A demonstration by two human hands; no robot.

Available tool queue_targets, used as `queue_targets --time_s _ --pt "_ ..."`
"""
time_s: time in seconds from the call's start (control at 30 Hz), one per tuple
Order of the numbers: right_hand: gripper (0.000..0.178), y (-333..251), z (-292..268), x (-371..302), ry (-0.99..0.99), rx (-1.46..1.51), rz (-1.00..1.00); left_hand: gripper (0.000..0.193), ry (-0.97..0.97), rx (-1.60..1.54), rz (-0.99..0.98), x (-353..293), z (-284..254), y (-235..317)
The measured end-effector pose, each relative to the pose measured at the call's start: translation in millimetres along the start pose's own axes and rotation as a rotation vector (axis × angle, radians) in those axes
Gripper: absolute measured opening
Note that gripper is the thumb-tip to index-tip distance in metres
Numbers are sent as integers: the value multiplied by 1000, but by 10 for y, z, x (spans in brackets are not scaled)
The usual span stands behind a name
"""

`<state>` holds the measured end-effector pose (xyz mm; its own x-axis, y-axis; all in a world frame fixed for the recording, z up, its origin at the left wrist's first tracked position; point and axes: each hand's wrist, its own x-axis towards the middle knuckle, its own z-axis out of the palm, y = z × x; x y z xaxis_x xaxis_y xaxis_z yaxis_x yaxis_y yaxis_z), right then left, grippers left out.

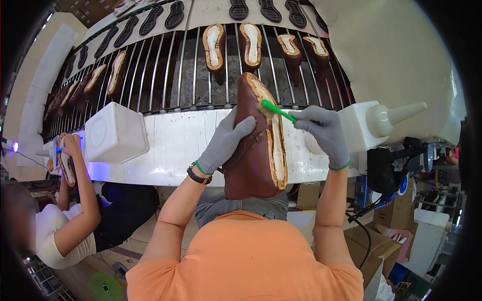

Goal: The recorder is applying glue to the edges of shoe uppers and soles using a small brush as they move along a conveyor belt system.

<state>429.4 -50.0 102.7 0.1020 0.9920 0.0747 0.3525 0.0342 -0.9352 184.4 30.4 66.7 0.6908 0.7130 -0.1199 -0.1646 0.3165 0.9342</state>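
A brown leather shoe upper (251,165), its pale underside turned to the right, is held up above the white ledge by my left hand (224,141). That hand wears a grey glove, and its thumb presses on the leather near the laces. My right hand (324,131), gloved in grey too, pinches the green handle of a small brush (279,111). The bristles touch the edge of the pale underside near the toe. Whether the brush carries glue, I cannot tell.
A metal roller conveyor (178,75) bears several upturned brown uppers (214,47). Black soles (174,15) lie on the shelf behind it. A white container (116,133) stands at left, a white spouted bottle (361,125) at right. A co-worker (65,220) at left handles another upper.
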Motion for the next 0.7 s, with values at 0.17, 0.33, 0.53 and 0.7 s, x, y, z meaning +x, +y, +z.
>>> queue_targets --time_s 0.17,0.33,0.53,0.7 --pt "22 -17 -40 368 15 -55 -74 73 -14 206 75 -6 19 56" --pt "21 52 -41 731 52 -101 -17 74 -7 306 64 7 -14 43" --pt "21 -33 -159 766 -156 -122 -1 68 -22 73 47 71 -100 -14" --pt "23 -118 -265 630 -349 -16 39 57 19 -65 26 71 -174 -40"
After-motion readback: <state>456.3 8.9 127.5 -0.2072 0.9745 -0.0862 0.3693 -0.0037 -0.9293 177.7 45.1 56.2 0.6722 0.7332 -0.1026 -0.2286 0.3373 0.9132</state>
